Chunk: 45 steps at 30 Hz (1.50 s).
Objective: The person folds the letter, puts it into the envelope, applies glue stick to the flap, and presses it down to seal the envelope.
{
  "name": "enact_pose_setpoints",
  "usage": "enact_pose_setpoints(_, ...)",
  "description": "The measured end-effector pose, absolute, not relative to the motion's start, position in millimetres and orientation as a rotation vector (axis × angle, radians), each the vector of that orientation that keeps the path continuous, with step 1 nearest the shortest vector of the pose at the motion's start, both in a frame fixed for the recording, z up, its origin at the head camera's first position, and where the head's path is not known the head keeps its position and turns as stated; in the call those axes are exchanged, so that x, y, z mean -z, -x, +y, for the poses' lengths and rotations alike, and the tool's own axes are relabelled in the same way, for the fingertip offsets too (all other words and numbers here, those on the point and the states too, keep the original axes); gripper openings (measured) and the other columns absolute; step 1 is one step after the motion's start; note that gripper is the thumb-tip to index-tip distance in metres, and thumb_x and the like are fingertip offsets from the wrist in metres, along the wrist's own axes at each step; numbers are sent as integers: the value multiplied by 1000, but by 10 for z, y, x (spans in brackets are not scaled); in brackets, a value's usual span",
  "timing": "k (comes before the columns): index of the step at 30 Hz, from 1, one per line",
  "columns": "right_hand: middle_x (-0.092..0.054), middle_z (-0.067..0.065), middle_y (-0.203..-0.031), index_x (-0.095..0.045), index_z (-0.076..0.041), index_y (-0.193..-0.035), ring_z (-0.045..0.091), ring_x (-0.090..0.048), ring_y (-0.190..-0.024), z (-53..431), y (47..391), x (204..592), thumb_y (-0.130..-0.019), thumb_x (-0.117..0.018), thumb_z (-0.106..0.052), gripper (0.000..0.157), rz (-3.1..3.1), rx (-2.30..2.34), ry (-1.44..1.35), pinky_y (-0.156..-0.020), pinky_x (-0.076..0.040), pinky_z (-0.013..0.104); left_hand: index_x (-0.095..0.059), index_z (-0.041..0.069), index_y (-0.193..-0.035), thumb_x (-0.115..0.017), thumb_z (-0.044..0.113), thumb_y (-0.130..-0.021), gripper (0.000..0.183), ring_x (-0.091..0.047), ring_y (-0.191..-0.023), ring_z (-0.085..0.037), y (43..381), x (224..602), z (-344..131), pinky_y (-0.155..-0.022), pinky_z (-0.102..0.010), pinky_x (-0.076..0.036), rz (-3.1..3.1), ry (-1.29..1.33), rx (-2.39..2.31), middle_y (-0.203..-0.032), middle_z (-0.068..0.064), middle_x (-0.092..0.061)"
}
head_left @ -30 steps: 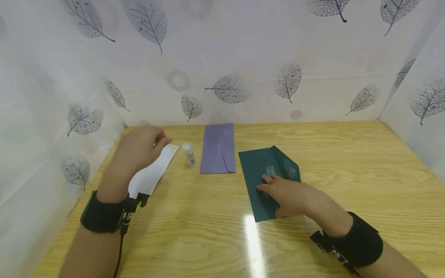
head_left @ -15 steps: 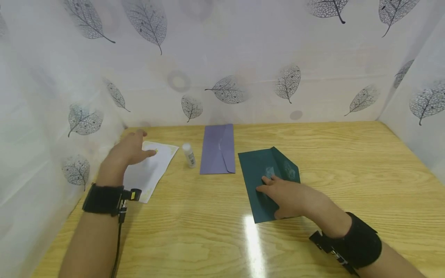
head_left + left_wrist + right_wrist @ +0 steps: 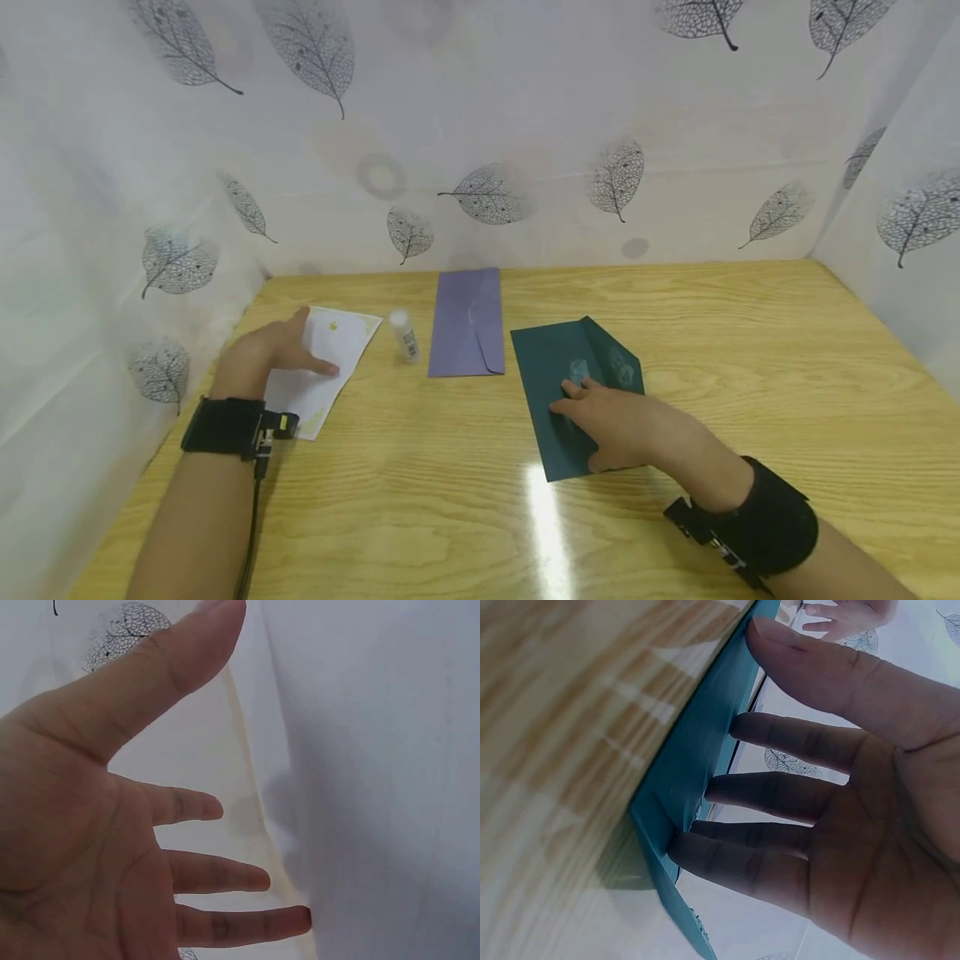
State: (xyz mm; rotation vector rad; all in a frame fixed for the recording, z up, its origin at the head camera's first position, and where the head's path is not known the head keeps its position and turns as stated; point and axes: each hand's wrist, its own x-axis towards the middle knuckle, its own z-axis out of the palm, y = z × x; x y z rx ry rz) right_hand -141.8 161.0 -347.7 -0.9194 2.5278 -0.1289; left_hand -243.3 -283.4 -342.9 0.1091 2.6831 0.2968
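Observation:
At the left of the table my left hand (image 3: 273, 354) is spread over a sheet of white paper (image 3: 330, 354) with yellow corner decorations. In the left wrist view its fingers are straight, with one fingertip right at the paper (image 3: 390, 787). My right hand (image 3: 615, 421) rests its extended fingertips on a dark green envelope (image 3: 547, 367) lying askew. The envelope's right-hand flap is partly raised and has whitish patches. In the right wrist view the fingers lie along the green envelope (image 3: 694, 724), with nothing gripped. Part of the envelope is hidden under the hand.
Between the hands lie a purple envelope (image 3: 467, 325) and a standing white glue stick (image 3: 405, 336), both toward the back. A leaf-patterned curtain (image 3: 525, 125) hangs behind and beside the wooden table (image 3: 420, 500).
My left hand has come down from above the white paper, and its fingers have opened out over the sheet. The right hand has stayed on the green envelope.

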Motion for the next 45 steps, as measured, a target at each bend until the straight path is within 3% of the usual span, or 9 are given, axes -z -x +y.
enact_pose_setpoints(5, -26, 26, -145, -42, -5, -135, 45, -24, -129, 1610, 1418, 3479, -72, -76, -19, 73, 2526, 122, 921, -91, -45, 46, 11, -11, -139, -70, 65, -62, 135, -19, -122, -57, 2465, 3484, -2875, -101, -65, -20, 2696, -37, -255, -137, -43, -14)
enact_pose_setpoints(12, -26, 26, -145, -41, -5, -136, 45, -23, -129, 1607, 1417, 3482, -73, -76, -19, 73, 2523, 119, 924, -91, -45, 45, 6, -9, -140, -73, 65, -57, 137, -13, -112, -70, 2471, 3500, -2890, -92, -75, -19, 2730, 46, -236, -133, -47, -14)
enact_pose_setpoints(22, -26, 27, -144, -41, -5, -135, 46, -24, -129, 1605, 1414, 3487, -73, -76, -19, 73, 2528, 103, 927, -90, -46, 45, -16, -11, -139, -74, 61, -59, 122, -26, -118, -58, 2514, 3547, -2935, -97, -70, -21, 2779, -7, -197, -131, -42, -29)
enact_pose_setpoints(27, -26, 26, -145, -42, -5, -135, 45, -23, -129, 1602, 1414, 3486, -72, -76, -19, 73, 2531, 104, 920, -90, -46, 45, -22, -10, -136, -79, 51, -59, 114, -28, -108, -61, 2521, 3546, -2937, -91, -68, -31, 2835, 34, -213, -125, -45, -26)
enact_pose_setpoints(38, -26, 26, -145, -41, -6, -136, 45, -23, -129, 1592, 1423, 3491, -72, -77, -20, 74, 2535, 103, 917, -91, -45, 45, -28, -11, -131, -80, 27, -61, 96, -28, -111, -60, 2499, 3456, -2902, -94, -65, -31, 2882, 151, -247, -126, -47, -19)
enact_pose_setpoints(45, -27, 27, -144, -42, -5, -135, 45, -23, -129, 1597, 1417, 3497, -71, -77, -20, 74, 2536, 101, 913, -91, -45, 44, -34, -13, -128, -74, 11, -64, 79, -36, -112, -52, 2500, 3337, -2863, -97, -58, -33, 3036, 98, -338, -122, -39, -40)
